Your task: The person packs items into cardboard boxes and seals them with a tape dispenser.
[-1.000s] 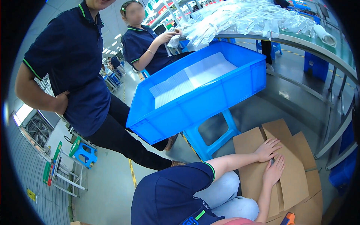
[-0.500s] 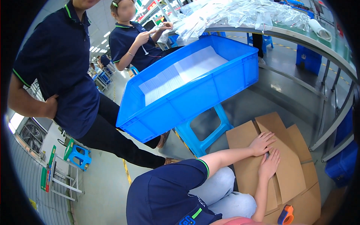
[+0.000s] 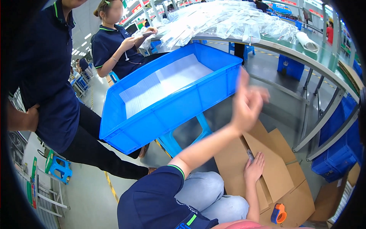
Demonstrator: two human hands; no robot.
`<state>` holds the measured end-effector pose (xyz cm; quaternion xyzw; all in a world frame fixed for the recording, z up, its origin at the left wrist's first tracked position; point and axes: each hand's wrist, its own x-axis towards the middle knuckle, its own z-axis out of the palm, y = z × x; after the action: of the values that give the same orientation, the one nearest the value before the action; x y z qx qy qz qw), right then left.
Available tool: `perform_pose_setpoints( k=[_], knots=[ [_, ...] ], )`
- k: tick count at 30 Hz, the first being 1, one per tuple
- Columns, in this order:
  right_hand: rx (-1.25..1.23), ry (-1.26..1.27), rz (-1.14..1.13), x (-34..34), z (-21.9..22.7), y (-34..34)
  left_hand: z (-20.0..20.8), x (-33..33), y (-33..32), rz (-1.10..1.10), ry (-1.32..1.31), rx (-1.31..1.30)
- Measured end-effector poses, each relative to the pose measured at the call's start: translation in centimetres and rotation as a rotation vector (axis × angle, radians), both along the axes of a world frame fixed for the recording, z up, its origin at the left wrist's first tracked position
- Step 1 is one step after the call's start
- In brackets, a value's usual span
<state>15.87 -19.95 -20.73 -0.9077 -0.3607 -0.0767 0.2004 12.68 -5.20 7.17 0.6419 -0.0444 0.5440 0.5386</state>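
My left hand (image 3: 248, 107) is raised off the cardboard, in front of the blue crate's right end. Motion blurs it, but its fingers look apart, one pointing up, with nothing visible in them. My right hand (image 3: 254, 168) lies flat and open on the flaps of a brown cardboard box (image 3: 274, 171). Just beside its fingertips, a short strip of clear tape (image 3: 250, 155) shows at the seam between two flaps. An orange and dark blue tape dispenser (image 3: 279, 213) rests on the cardboard near the lower edge, apart from both hands.
A blue crate (image 3: 171, 123) with stacked white sheets (image 3: 164, 82) stands on a blue stool (image 3: 183, 139). Behind it, clear plastic bags (image 3: 225, 21) cover a long table (image 3: 282, 46). One person (image 3: 49, 84) stands left; another (image 3: 118, 49) sits beyond the crate. Blue bins (image 3: 335, 141) stand right.
My left hand has lifted from the box flaps and moved up and away. My right hand stays flat on the cardboard. The whole view has shifted, moving the scene leftward.
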Motion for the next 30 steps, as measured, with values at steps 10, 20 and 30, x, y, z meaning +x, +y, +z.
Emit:
perform_pose_setpoints(
  k=[10, 20, 30],
  knots=[
    [0.015, 0.01, -0.006, -0.8, 0.9, 0.2, 13.5, -8.9, -1.1, 0.002, 0.366, 0.534],
    [-0.095, -0.014, -0.053, 1.0, -2.0, 0.5, 15.6, -12.3, -8.5, -0.047, 0.539, 1.402],
    [-0.079, -0.016, 0.005, -0.9, 2.2, 0.5, 13.3, -11.1, -8.6, -0.029, 0.318, 1.245]
  ],
)
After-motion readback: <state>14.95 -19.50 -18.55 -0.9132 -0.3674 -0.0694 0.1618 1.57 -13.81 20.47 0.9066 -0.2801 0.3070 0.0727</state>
